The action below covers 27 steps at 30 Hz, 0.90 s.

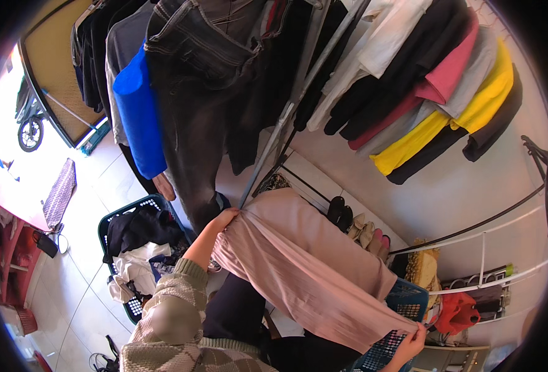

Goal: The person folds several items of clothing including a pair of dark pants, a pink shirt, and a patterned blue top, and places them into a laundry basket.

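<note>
A dusty pink cloth (292,265) is stretched between my two hands across my lap. My left hand (226,218) grips its upper left end in a bunch, close to a metal pole of the clothes rack. At the lower right, my right hand (412,346) pinches the opposite corner above a dark teal plastic basket (408,295). The cloth hides part of that basket. To the left of my forearm stands a dark green laundry basket (104,228) holding black, white and patterned clothes (139,237).
Dark jeans (185,107) and a blue garment (137,111) hang overhead. The metal rack (283,116) slants down near my left hand. Shirts, including a yellow one (483,104), hang at the right. Several shoes (364,232) line the wall. White curved bars (487,283) stand at the right.
</note>
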Available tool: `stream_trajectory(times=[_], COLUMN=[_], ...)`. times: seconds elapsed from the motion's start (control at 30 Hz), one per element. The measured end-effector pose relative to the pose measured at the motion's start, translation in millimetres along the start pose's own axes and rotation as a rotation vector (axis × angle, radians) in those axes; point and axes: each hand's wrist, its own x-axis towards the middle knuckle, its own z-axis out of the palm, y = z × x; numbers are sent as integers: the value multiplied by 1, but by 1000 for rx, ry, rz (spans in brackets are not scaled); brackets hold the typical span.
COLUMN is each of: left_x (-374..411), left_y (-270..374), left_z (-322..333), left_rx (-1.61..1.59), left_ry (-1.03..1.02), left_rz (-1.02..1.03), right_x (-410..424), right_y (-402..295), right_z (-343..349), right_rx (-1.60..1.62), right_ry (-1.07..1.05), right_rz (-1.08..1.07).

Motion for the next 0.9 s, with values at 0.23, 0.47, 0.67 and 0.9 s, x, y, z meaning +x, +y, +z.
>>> stream_trajectory(times=[0.23, 0.47, 0.67, 0.9], left_x=[-78, -220, -328, -372], left_y=[67, 149, 144, 110], left_z=[16, 79, 120, 13], left_rx=[558, 834, 438, -192], left_ry=[339, 252, -778, -933], left_rz=[753, 1032, 837, 237], right_x=[-36, -63, -73, -10], right_y=[21, 49, 120, 71], right_z=[-23, -53, -73, -60], right_rx=[-160, -171, -158, -114], right_ry=[21, 208, 465, 512], right_rz=[12, 187, 272, -142])
